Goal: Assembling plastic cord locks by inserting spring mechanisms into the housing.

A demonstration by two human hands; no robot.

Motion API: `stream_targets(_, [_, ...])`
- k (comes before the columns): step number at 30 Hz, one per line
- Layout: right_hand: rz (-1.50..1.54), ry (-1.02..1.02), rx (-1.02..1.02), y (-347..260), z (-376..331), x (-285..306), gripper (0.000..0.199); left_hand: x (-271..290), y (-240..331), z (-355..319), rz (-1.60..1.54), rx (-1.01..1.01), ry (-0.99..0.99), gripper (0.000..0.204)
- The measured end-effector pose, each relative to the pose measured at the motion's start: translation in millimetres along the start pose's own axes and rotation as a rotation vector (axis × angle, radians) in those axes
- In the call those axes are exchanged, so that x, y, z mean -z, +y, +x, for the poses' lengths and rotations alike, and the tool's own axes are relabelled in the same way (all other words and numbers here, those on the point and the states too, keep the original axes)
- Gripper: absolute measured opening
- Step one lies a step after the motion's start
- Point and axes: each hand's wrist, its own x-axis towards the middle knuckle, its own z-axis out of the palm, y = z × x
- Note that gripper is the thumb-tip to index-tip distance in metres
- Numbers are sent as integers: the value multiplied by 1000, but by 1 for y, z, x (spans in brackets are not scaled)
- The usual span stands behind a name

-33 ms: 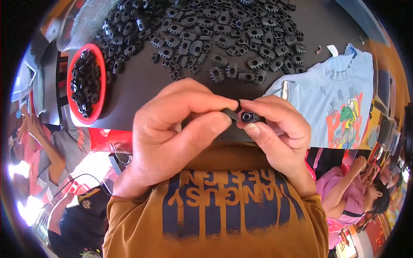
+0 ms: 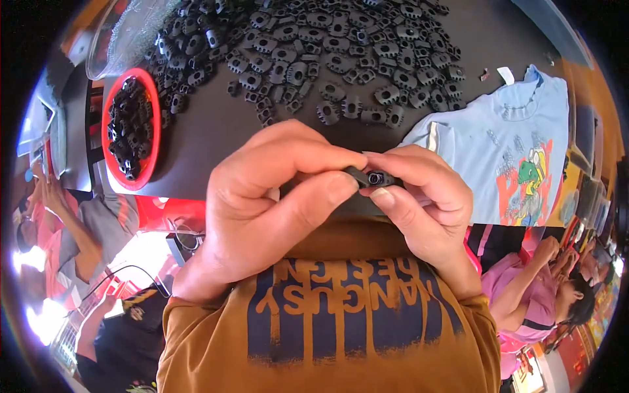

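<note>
My left hand (image 2: 275, 196) is closed, pinching a small black plastic piece (image 2: 358, 175) between thumb and forefinger. In a pinch of thumb and forefinger, my right hand (image 2: 422, 196) holds a second black plastic piece (image 2: 392, 179), with a small shiny metal coil (image 2: 375, 177) showing at its end. The two pieces meet or nearly meet between my fingertips; fingers hide most of both. Beyond my hands lies a wide heap of black toothed plastic pieces (image 2: 337, 46) with oval holes, looking like hair claw clip halves.
A red-rimmed basket (image 2: 156, 141) full of black pieces stands at the left table edge. Behind it, a clear container (image 2: 98, 49) holds many small shiny metal bits. A light blue T-shirt (image 2: 481, 141) lies on the right of the dark table (image 2: 196, 141). Other people sit at both sides.
My left hand has moved slightly right, bringing its black piece up against the one in my right hand. The gap between the pieces has narrowed.
</note>
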Motion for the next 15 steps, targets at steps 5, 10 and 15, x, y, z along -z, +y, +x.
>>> stream_targets(5, [-21,-7,153,7,-1,5,30,-9,1,5,68,-26,-45,17])
stream_targets(10, [66,51,84,9,-5,4,28,-9,2,7,225,-104,-39,16])
stream_targets(15, [64,55,19,6,-6,1,26,-9,-4,9,247,-206,-25,15])
